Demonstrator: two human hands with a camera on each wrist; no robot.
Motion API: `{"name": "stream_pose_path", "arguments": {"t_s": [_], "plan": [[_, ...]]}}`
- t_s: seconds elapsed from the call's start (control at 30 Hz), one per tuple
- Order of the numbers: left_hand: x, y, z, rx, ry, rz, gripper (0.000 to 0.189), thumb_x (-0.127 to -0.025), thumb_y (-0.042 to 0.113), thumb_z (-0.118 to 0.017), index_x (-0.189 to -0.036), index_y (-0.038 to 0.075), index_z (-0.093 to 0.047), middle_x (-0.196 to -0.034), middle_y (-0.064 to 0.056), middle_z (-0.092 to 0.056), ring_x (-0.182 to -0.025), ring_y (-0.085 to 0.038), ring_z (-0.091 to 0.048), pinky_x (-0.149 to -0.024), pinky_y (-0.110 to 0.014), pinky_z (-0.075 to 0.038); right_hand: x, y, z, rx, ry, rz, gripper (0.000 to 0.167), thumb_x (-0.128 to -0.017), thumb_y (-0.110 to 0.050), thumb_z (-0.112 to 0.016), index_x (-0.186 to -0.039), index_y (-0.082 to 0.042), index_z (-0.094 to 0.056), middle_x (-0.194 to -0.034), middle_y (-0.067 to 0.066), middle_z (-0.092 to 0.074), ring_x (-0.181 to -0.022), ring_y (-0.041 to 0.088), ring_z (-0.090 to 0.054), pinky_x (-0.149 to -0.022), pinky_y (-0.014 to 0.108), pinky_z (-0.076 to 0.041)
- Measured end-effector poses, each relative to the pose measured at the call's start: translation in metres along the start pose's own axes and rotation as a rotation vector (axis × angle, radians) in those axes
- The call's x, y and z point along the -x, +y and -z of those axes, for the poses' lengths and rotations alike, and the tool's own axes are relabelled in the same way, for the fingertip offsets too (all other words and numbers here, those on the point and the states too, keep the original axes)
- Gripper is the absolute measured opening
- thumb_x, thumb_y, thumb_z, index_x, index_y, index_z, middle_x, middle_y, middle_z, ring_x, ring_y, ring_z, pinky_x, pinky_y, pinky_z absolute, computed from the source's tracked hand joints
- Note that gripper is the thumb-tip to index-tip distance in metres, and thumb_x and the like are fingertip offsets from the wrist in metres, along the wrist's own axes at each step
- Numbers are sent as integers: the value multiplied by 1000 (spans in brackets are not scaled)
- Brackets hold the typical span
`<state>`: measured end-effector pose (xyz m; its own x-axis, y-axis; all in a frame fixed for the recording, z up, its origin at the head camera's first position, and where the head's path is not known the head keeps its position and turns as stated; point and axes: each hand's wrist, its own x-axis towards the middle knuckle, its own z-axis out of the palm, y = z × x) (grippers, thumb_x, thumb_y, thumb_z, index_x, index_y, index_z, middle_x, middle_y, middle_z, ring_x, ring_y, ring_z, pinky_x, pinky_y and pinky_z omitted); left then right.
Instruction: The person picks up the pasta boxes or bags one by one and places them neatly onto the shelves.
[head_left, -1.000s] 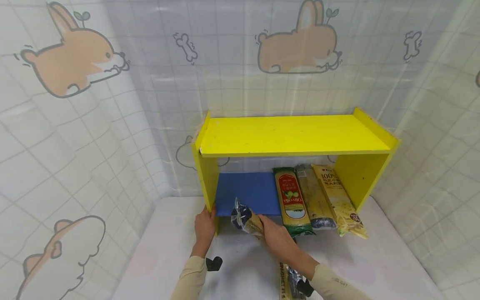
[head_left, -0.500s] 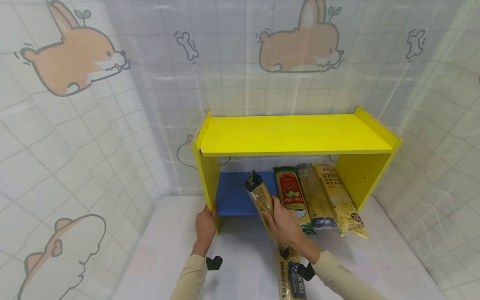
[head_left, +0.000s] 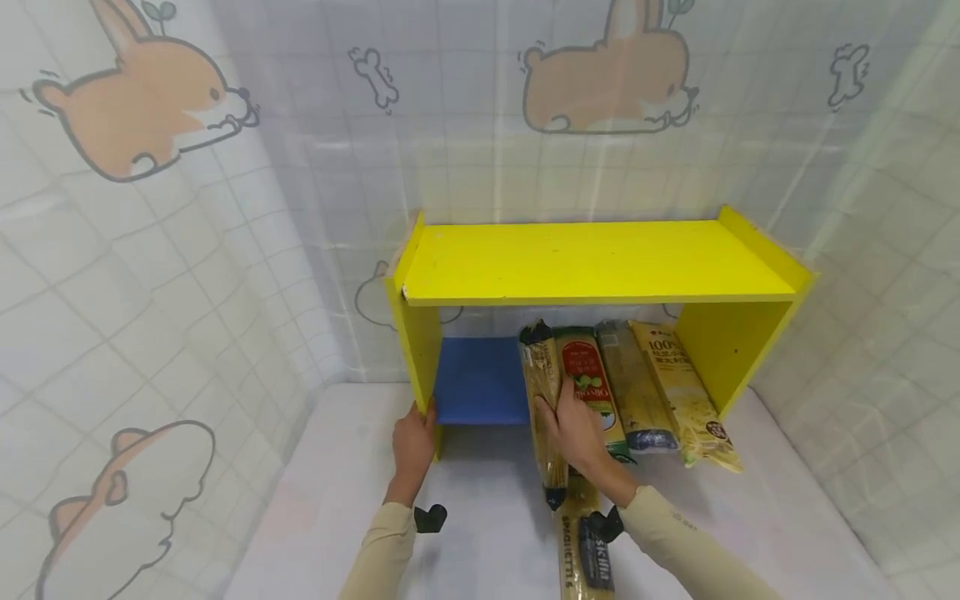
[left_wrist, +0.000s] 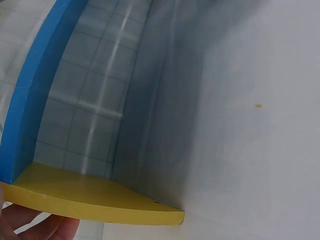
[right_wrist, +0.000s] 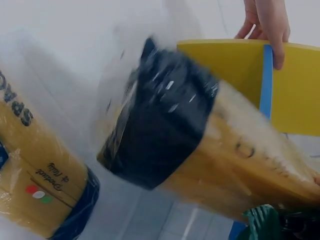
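My right hand point(head_left: 581, 429) grips a pack of spaghetti point(head_left: 551, 454) with dark ends, held lengthwise at the front of the blue shelf board point(head_left: 480, 381). Its far end is over the board, beside a red and green pasta pack point(head_left: 587, 362); whether the two touch I cannot tell. In the right wrist view its dark near end point(right_wrist: 170, 115) juts past the board. My left hand point(head_left: 412, 442) holds the front edge of the yellow left side panel point(head_left: 417, 354), thumb on the inside, fingers outside, as the right wrist view shows.
On the board's right side lie a clear pasta pack point(head_left: 637, 387) and a cream pasta pack point(head_left: 686, 392). A yellow upper shelf point(head_left: 600, 258) overhangs them. Another spaghetti pack point(head_left: 585, 554) lies on the white table point(head_left: 487, 533) in front.
The spaghetti pack in my right hand has swung from pointing left to nearly straight ahead, moving right toward the red and green pack. My left hand has stayed on the side panel.
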<state>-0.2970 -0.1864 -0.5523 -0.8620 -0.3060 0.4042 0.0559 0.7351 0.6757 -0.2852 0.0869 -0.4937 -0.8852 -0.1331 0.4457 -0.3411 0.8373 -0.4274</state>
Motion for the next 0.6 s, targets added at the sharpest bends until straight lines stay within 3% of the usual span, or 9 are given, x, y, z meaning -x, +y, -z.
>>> {"name": "stream_pose_path", "arguments": {"t_s": [0.13,0.27,0.4,0.6], "plan": [[-1,0,2,4,-11,5,31,-106,23,-56,-82,4,-56,-55,-6,-45,-46,-17,-38,-46,-28,-29,-4,-1,-2,-16,-10,-43,66,-104,-38,-59,-141,13,-41,-61,10,-60,-39,12,-44,-37,21,-26],[-1,1,2,-1,-18,17,31,-106,25,-55,-83,4,-56,-56,-5,-44,-46,-16,-38,-46,-28,-29,-7,-1,-3,-7,-20,-58,66,-104,-39,-60,-139,14,-42,-58,9,-58,-38,13,-44,-36,23,-25],[-1,1,2,-4,-26,36,32,-107,26,-54,-83,4,-56,-56,-4,-43,-47,-16,-38,-46,-27,-29,-11,-4,-3,10,-51,-74,65,-104,-39,-59,-136,16,-42,-53,5,-53,-36,12,-39,-36,23,-22],[0,2,2,-4,-35,35,33,-107,27,-53,-84,4,-57,-56,-4,-42,-47,-16,-38,-46,-28,-29,-18,-7,-4,0,-117,-129,71,-107,-37,-50,-143,23,-35,-45,-3,-36,-34,9,-25,-37,23,-14]]}}
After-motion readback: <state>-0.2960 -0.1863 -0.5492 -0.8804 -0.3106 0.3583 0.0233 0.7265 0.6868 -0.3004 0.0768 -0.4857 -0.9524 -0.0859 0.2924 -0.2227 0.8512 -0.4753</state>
